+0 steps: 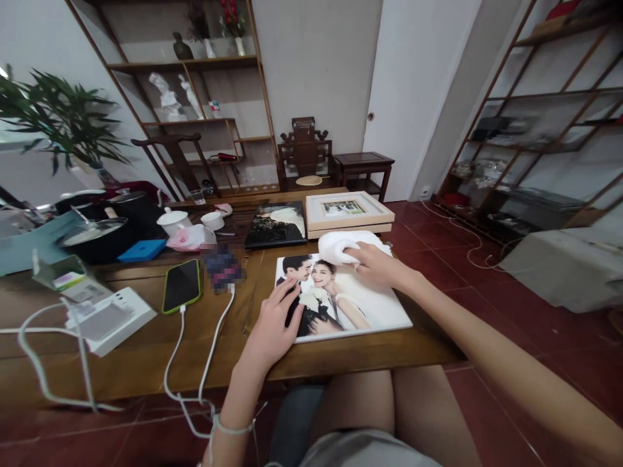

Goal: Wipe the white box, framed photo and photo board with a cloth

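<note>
A large printed wedding photo (370, 305) lies flat near the front edge of the wooden table (146, 350). My left hand (273, 324) rests on its left edge, fingers spread flat on the picture. At the photo's top edge my right hand (372, 263) is closed on a white cloth (341, 245), which presses on the print.
Behind the photo lie a dark photo album (276, 225) and a light framed picture (348, 211). To the left are a green-cased phone (182, 285) with a white cable, a white box (109, 318), a blue pad, cups and black pots. Shelves line the walls.
</note>
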Tool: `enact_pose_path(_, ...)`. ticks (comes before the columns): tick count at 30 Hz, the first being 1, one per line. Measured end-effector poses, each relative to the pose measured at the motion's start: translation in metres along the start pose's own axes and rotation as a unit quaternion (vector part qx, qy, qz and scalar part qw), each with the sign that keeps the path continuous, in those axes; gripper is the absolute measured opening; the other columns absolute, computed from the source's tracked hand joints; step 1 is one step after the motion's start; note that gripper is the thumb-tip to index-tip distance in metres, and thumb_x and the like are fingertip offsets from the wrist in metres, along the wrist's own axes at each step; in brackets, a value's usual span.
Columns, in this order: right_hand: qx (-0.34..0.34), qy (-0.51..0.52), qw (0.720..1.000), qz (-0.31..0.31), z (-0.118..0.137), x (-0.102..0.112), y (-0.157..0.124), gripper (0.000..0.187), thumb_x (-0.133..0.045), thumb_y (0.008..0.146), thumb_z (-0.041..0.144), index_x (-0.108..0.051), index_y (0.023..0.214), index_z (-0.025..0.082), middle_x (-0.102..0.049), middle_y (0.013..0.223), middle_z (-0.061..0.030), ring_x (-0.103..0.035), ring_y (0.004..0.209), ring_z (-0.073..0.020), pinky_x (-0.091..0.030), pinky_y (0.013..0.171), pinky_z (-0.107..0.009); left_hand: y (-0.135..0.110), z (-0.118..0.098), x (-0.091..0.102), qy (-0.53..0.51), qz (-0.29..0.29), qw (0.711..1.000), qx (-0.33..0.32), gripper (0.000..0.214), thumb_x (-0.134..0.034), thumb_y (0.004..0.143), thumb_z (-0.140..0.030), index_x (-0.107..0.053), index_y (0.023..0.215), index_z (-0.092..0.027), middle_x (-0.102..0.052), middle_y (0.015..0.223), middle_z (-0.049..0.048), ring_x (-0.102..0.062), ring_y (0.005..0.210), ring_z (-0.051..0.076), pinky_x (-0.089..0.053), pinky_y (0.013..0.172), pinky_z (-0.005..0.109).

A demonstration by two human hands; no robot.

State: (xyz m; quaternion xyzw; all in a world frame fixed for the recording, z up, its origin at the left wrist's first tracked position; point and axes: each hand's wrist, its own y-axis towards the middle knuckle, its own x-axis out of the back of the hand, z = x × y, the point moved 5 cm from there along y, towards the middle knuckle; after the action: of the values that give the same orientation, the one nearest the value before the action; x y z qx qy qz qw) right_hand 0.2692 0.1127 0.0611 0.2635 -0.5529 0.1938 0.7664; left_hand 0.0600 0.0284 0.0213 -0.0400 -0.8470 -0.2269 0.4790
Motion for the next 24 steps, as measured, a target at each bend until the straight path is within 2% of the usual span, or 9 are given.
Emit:
enact_pose_path(2, -0.003, -0.004, 1.000, 0.000, 0.001, 0.000, -0.002, 0.045, -0.039, 0.072, 0.004, -0.057, 0.112, 0.014, -0.055, 0.099, -0.0134, -0.052, 0.096, -0.0271, -0.040, 0.086, -0.041, 0.000, 0.001, 0.000, -0.005, -0.002, 1.000, 0.005, 0.037, -0.039, 0.092, -0.029, -0.053, 0.123, -0.015, -0.047, 0.138, 0.0137, -0.038, 0.131, 0.024, -0.034, 0.105, 0.048)
enact_pose_path(4, 0.003, -0.007, 1.000, 0.006, 0.011, 0.001, -0.016, 0.043, -0.040, 0.072, 0.004, -0.058, 0.110, 0.013, -0.054, 0.102, -0.0142, -0.051, 0.099, -0.0270, -0.041, 0.087, -0.040, 0.000, 0.001, 0.000, -0.011, -0.005, 1.000, 0.011, 0.037, -0.038, 0.092, -0.029, -0.053, 0.123, -0.015, -0.048, 0.137, 0.0132, -0.038, 0.131, 0.024, -0.034, 0.105, 0.048)
enact_pose_path(9, 0.029, -0.006, 0.999, 0.032, 0.060, 0.001, -0.087, 0.036, -0.043, 0.072, 0.004, -0.059, 0.103, 0.016, -0.048, 0.126, -0.0165, -0.041, 0.120, -0.0286, -0.035, 0.099, -0.045, 0.001, 0.000, -0.001, -0.022, -0.011, 1.000, 0.020, 0.037, -0.038, 0.092, -0.028, -0.053, 0.124, -0.016, -0.048, 0.137, 0.0132, -0.039, 0.131, 0.024, -0.034, 0.105, 0.048)
enact_pose_path(11, 0.040, -0.003, 0.998, 0.046, 0.079, -0.002, -0.116, 0.039, -0.044, 0.068, 0.002, -0.060, 0.099, 0.019, -0.047, 0.131, -0.0135, -0.033, 0.128, -0.0287, -0.029, 0.104, -0.050, 0.001, 0.000, -0.001, -0.026, -0.007, 0.999, 0.023, 0.037, -0.038, 0.092, -0.027, -0.053, 0.124, -0.016, -0.048, 0.137, 0.0132, -0.039, 0.130, 0.025, -0.034, 0.105, 0.049)
enact_pose_path(14, 0.050, -0.004, 0.997, 0.051, 0.092, -0.005, -0.138, 0.049, -0.044, 0.061, 0.000, -0.059, 0.103, 0.021, -0.045, 0.136, -0.0097, -0.026, 0.133, -0.0290, -0.022, 0.107, -0.055, 0.001, 0.000, 0.000, -0.040, -0.009, 0.999, 0.018, 0.038, -0.037, 0.092, -0.026, -0.052, 0.125, -0.015, -0.048, 0.137, 0.0140, -0.040, 0.130, 0.025, -0.035, 0.104, 0.049)
enact_pose_path(16, 0.044, 0.001, 0.998, 0.051, 0.090, -0.005, -0.132, 0.047, -0.044, 0.062, 0.000, -0.060, 0.101, 0.021, -0.048, 0.133, -0.0109, -0.029, 0.131, -0.0290, -0.025, 0.105, -0.055, 0.001, 0.000, 0.000, -0.052, -0.017, 0.998, 0.012, 0.039, -0.038, 0.091, -0.025, -0.051, 0.127, -0.016, -0.048, 0.137, 0.0140, -0.042, 0.129, 0.025, -0.036, 0.104, 0.048)
enact_pose_path(18, 0.036, 0.007, 0.998, 0.049, 0.081, -0.003, -0.113, 0.041, -0.043, 0.066, 0.001, -0.061, 0.099, 0.019, -0.051, 0.127, -0.0143, -0.035, 0.127, -0.0293, -0.030, 0.102, -0.052, 0.002, 0.001, 0.001, -0.063, -0.023, 0.998, 0.005, 0.040, -0.038, 0.091, -0.024, -0.049, 0.128, -0.016, -0.049, 0.137, 0.0139, -0.042, 0.129, 0.025, -0.035, 0.105, 0.048)
enact_pose_path(21, 0.024, 0.000, 0.999, 0.030, 0.059, -0.001, -0.069, 0.040, -0.042, 0.072, 0.004, -0.060, 0.106, 0.013, -0.050, 0.122, -0.0196, -0.043, 0.117, -0.0299, -0.036, 0.097, -0.047, 0.002, 0.001, 0.001, -0.067, -0.023, 0.997, -0.002, 0.040, -0.037, 0.091, -0.023, -0.050, 0.128, -0.015, -0.049, 0.137, 0.0142, -0.041, 0.130, 0.024, -0.034, 0.106, 0.048)
enact_pose_path(24, 0.011, -0.009, 1.000, 0.011, 0.036, 0.000, -0.025, 0.046, -0.041, 0.071, 0.003, -0.058, 0.113, 0.012, -0.054, 0.110, -0.0173, -0.049, 0.105, -0.0275, -0.040, 0.090, -0.042, 0.002, 0.001, 0.001, -0.065, -0.017, 0.998, 0.006, 0.039, -0.037, 0.091, -0.024, -0.051, 0.127, -0.015, -0.048, 0.137, 0.0141, -0.041, 0.130, 0.025, -0.034, 0.106, 0.048)
